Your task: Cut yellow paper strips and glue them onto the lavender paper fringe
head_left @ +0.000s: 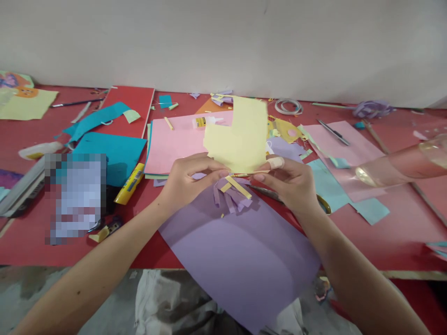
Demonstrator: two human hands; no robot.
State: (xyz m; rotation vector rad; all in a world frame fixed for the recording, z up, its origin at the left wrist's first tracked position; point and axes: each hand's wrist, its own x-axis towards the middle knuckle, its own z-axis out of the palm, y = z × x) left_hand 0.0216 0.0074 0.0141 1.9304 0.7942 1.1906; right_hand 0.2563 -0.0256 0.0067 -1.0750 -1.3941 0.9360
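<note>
Both hands pinch the lower edge of a pale yellow paper [246, 135], which stands up with a notch cut from its upper left. My left hand [192, 179] has thumb and fingers closed on the left end of that edge. At its right end my right hand [291, 181] is closed too, with a bandage on one finger. Along the edge between them the paper looks narrowly rolled or folded. Just below lie purple paper strips [232, 197] and short yellow strips [240, 187], on a large purple sheet [244, 260] that overhangs the table edge.
Scissors [324, 204] lie partly under my right hand. A glue bottle [200, 122] rests on pink paper [178, 144]. To the left are a yellow glue stick [130, 184] and blue paper [118, 149]. At right are a pen [333, 132] and a clear bottle [401, 163].
</note>
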